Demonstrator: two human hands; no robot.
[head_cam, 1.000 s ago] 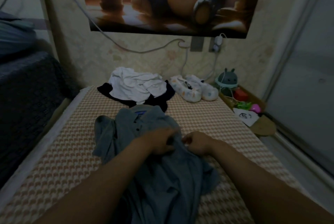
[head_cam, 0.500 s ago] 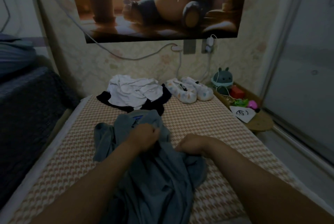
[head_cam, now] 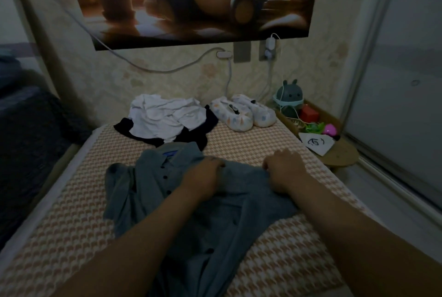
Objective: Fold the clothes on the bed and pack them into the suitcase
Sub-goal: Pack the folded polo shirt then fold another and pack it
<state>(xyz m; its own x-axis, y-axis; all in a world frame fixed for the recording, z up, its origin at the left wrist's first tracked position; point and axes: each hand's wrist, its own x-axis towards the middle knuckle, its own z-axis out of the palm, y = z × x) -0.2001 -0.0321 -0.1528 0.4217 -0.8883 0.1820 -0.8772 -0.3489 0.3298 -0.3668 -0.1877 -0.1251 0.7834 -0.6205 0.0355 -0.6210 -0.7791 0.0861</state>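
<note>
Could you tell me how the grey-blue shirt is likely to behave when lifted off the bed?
Probably floppy: the shirt lies in soft creases and bunches at the left hand and right hand. Likely light, as the cloth looks thin. It may drag rather than slide on the textured bed cover.

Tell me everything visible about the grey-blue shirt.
The grey-blue shirt looks like soft woven cloth, with a collar, a blue neck label and dark buttons down its front. It lies crumpled, front up, collar at the far end, on the patterned bed. The left hand and right hand both hold its far edge, right of the collar.
</note>
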